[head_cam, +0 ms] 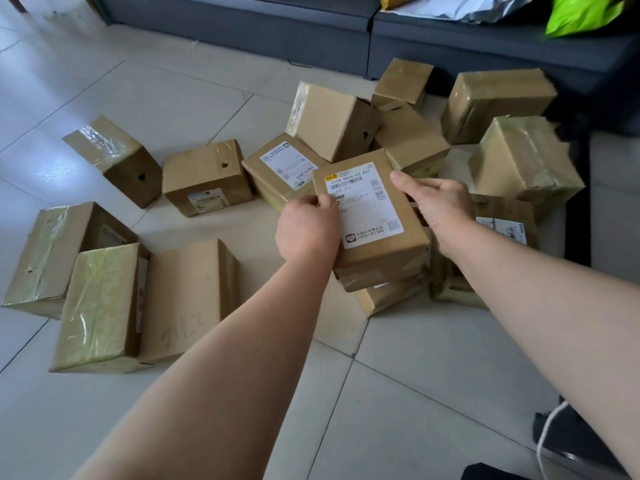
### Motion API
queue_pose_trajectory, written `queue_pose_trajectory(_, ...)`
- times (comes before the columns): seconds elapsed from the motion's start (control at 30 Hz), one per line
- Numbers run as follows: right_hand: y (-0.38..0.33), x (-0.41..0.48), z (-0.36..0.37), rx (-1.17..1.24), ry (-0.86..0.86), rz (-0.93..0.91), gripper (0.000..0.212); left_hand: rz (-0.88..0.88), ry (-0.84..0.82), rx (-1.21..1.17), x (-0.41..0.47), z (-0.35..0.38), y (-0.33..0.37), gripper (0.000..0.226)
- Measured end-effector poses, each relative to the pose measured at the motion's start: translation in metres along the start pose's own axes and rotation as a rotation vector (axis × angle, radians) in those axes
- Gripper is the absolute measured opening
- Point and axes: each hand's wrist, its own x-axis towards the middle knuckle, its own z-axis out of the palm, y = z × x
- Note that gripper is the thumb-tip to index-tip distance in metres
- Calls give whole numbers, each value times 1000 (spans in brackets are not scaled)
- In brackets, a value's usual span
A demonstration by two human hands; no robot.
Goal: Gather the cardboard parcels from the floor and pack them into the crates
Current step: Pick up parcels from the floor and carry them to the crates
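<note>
The middle parcel is sitting over a lower parcel, with the left hand holding its left edge and the right hand its right edge. Behind it a heap of parcels is leaning together, reaching back toward the sofa, where bags are lying. To the left, two parcels are standing on the floor; three more parcels are lying side by side nearer, at the left.

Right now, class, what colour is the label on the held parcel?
The label on the parcel is white with black print, yellow corner; head view.
</note>
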Motion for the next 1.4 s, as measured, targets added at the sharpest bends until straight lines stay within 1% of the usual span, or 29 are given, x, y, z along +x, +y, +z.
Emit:
queue_pose_trajectory(0.1, 16, 11, -5, -54, -109, 95, 43, -49, -50, -23, -10, 20, -9, 28)
queue_pose_trajectory(0.2, 22, 15, -8, -23, -158, 203, 34, -127, -78, -78, -16, 31, -18, 39)
queue_pose_trajectory(0.27, 22, 14, -10, -3, -159, 275, 32, -212, -121, -211, -16, 31, -20, 52)
queue_pose_trajectory(0.3, 23, 12, -10, -6, -184, 309, 33, -271, -178, -300, -17, 29, -22, 59)
queue_pose_trajectory(0.37, 24, 8, -11, 22, -292, 380, 37, -393, -363, -444, -25, 25, -22, 68)
queue_pose_trajectory(0.4, 26, 5, -11, 43, -345, 421, 39, -437, -459, -507, -27, 23, -23, 68)
queue_pose_trajectory(0.43, 29, 4, -9, 44, -392, 452, 41, -468, -517, -564, -25, 22, -26, 67)
queue_pose_trajectory(0.5, 34, -1, -5, -14, -483, 498, 49, -496, -534, -605, -17, 16, -35, 63)
queue_pose_trajectory(0.53, 35, -4, -1, -53, -522, 515, 53, -504, -534, -596, -11, 9, -40, 67)
queue_pose_trajectory(0.6, 36, -8, 10, -127, -573, 518, 66, -540, -548, -545, 2, -5, -51, 88)
queue_pose_trajectory(0.63, 36, -10, 16, -139, -593, 521, 73, -567, -559, -515, 6, -10, -57, 99)
queue_pose_trajectory(0.67, 35, -13, 22, -110, -603, 526, 78, -580, -579, -502, 8, -13, -60, 105)
queue_pose_trajectory(0.7, 35, -16, 28, -45, -600, 525, 76, -588, -592, -499, 8, -14, -62, 105)
queue_pose_trajectory(0.73, 35, -17, 34, 35, -580, 527, 72, -590, -587, -510, 7, -14, -62, 100)
queue_pose_trajectory(0.8, 35, -18, 44, 161, -556, 519, 65, -578, -543, -559, 4, -14, -61, 82)
queue_pose_trajectory(0.87, 33, -22, 49, 247, -570, 487, 59, -564, -526, -629, 3, -15, -61, 73)
queue_pose_trajectory(0.93, 28, -28, 51, 279, -575, 497, 54, -547, -523, -687, 1, -21, -63, 68)
queue_pose_trajectory(1.0, 17, -39, 50, 301, -590, 518, 52, -544, -515, -730, -4, -34, -59, 62)
queue_pose_trajectory(1.07, 1, -54, 46, 300, -616, 555, 53, -551, -505, -751, -8, -52, -52, 61)
queue_pose_trajectory(1.17, -37, -76, 30, 262, -697, 599, 51, -552, -491, -741, -22, -87, -23, 59)
queue_pose_trajectory(1.3, -102, -115, 10, 194, -694, 630, 48, -595, -497, -726, -48, -144, 23, 62)
queue_pose_trajectory(1.4, -151, -148, -3, 118, -688, 633, 59, -658, -508, -673, -69, -190, 61, 66)
